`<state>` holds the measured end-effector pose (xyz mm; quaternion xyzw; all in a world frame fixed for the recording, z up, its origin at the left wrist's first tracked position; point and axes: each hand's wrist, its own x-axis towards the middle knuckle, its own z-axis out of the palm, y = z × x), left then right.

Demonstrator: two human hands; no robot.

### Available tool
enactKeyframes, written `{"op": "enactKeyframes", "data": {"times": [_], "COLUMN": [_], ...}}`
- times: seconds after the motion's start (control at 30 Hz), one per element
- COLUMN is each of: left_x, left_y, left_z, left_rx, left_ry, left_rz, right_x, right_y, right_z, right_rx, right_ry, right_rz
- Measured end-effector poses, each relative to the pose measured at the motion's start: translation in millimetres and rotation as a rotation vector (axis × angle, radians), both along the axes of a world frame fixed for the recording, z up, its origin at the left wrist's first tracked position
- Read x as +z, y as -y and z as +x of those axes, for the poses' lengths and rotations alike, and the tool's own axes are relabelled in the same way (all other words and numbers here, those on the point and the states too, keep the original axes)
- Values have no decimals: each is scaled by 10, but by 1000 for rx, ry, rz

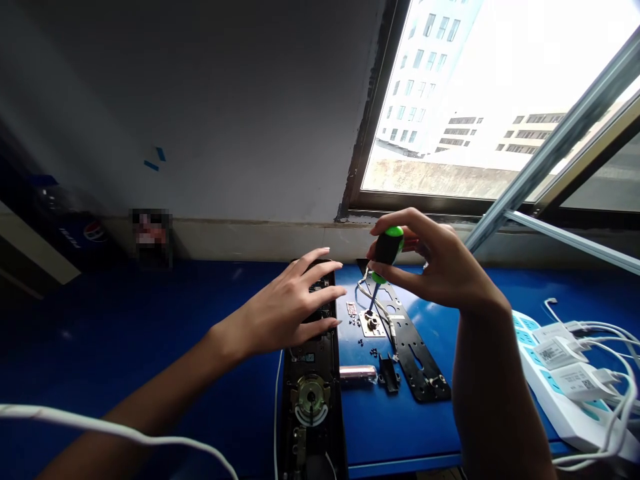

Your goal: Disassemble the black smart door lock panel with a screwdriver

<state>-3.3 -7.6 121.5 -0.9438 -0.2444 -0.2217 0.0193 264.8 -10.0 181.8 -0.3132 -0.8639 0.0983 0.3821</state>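
My right hand [440,267] is closed around a screwdriver [386,257] with a black and green handle, held upright. Its tip rests on a small square metal part [373,324] lying on the blue table [150,333]. My left hand [287,303] lies flat with fingers stretched out on the upper end of a long black lock body [311,393]. A round brass-coloured mechanism shows in the lower part of that body. A black metal plate [417,353] with slots lies to the right of the small part, with white wires across it.
Small loose screws [365,345], a pinkish cylinder [357,373] and a small black piece [389,373] lie between the lock body and the plate. A white power strip [555,387] with plugged adapters sits at the right. A white cable [125,433] crosses the lower left. A window lies beyond.
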Motion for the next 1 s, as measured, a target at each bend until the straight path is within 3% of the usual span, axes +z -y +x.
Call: {"op": "enactKeyframes", "data": {"times": [0.67, 1.0], "left_x": [-123, -125], "left_y": [-39, -34], "left_z": [86, 78], "left_rx": [-75, -68], "left_ry": [-79, -93], "left_rz": [95, 91], "right_x": [-312, -418], "right_y": [-379, -495], "right_z": [-64, -106], "right_rx": [-83, -78], "right_ry": [267, 275], "right_rz": [-319, -349]}}
